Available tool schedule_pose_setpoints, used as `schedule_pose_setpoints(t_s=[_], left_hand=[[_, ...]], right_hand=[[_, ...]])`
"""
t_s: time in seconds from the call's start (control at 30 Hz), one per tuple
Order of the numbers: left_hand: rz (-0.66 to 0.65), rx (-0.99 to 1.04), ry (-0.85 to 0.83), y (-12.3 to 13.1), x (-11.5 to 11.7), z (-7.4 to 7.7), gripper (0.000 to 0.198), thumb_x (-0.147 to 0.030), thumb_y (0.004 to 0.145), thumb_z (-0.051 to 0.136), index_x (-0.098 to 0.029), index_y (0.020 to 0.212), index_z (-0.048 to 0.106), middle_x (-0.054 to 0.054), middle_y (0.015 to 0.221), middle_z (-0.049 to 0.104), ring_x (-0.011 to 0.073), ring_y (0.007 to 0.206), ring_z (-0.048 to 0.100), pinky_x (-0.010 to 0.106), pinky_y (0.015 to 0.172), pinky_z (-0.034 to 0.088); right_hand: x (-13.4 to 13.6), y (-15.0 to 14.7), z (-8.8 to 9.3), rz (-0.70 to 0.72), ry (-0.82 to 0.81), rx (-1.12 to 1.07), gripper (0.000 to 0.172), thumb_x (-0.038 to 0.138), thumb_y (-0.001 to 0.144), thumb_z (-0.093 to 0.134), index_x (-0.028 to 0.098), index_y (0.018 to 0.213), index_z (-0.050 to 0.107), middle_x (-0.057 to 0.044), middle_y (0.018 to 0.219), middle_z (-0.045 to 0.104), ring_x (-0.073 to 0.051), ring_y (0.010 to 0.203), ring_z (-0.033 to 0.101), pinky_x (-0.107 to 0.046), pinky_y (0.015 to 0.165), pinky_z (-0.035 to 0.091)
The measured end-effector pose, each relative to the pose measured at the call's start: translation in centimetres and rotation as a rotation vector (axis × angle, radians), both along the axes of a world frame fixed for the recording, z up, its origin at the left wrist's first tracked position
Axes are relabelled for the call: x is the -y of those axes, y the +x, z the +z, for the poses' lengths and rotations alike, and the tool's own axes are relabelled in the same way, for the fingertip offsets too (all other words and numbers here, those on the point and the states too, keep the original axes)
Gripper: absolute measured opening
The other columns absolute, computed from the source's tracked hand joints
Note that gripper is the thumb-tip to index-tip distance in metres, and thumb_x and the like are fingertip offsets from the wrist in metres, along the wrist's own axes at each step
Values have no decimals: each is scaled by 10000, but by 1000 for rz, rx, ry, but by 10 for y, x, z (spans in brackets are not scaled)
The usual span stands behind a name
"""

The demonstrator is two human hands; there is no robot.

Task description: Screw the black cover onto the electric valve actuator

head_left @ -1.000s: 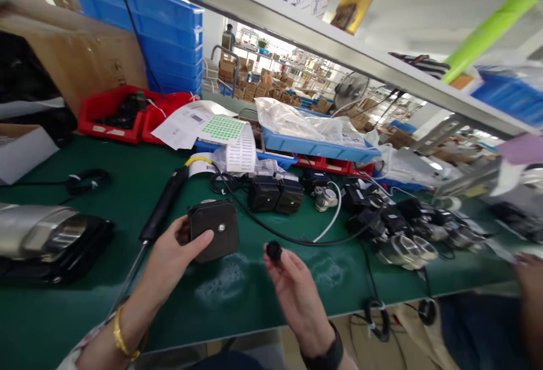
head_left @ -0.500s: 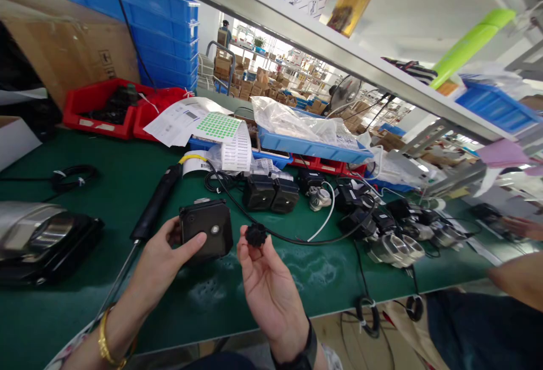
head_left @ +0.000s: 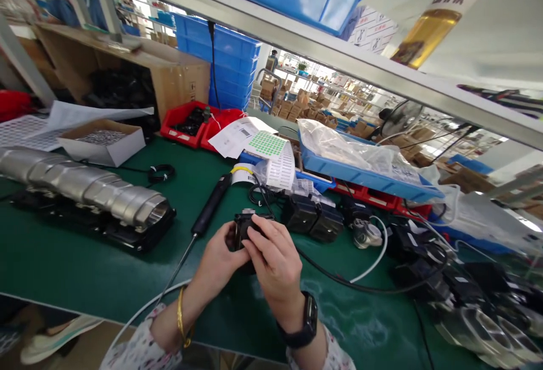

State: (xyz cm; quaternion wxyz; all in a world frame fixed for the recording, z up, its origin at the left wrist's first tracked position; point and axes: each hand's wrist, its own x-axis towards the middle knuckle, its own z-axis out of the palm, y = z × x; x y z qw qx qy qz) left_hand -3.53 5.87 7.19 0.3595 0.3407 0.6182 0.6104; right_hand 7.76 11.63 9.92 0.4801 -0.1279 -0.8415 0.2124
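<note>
My left hand [head_left: 221, 259] is closed around the side of a black box-shaped housing [head_left: 242, 224], held just above the green bench. The fingers of my right hand [head_left: 275, 259] are bunched against the housing's face. The small ridged black knob seen in those fingers earlier is now covered by them, so how it sits against the housing cannot be made out. Left of my hands lies a black-handled tool [head_left: 212, 203] with a long thin metal shaft and a yellow cable end. Two black housings [head_left: 314, 217] stand side by side beyond my right hand.
A row of silver metal bodies on black bases [head_left: 127, 197] lies at left, near a white box of small metal parts [head_left: 104, 146]. Red bins [head_left: 184, 135] and blue trays [head_left: 369, 169] line the back. Black cable [head_left: 360, 286] crosses the right side; a shelf [head_left: 331, 59] runs overhead.
My right hand has brought the knob over onto the housing, and the two hands are now together. The view has swung left, showing more of the bench's left side.
</note>
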Motion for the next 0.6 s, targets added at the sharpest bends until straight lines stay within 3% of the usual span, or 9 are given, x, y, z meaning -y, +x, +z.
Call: schedule_pose_setpoints(t_s=[0.3, 0.6], left_hand=[[21, 18, 18, 2, 0, 5, 392, -290, 668, 672, -140, 1006, 541, 76, 981, 654, 217, 886, 609, 325, 802, 474], [44, -18, 16, 4, 2, -1, 450, -286, 604, 712, -138, 1001, 559, 74, 955, 637, 220, 879, 598, 309, 778, 475]], right_hand=[[-9, -3, 0, -17, 151, 31, 241, 82, 942, 569, 200, 1147, 615, -59, 1204, 515, -236, 1084, 480, -393, 920, 445], [-11, 1, -4, -33, 286, 43, 159, 131, 981, 509, 147, 1114, 596, -82, 1212, 501, -246, 1115, 478, -371, 979, 381]])
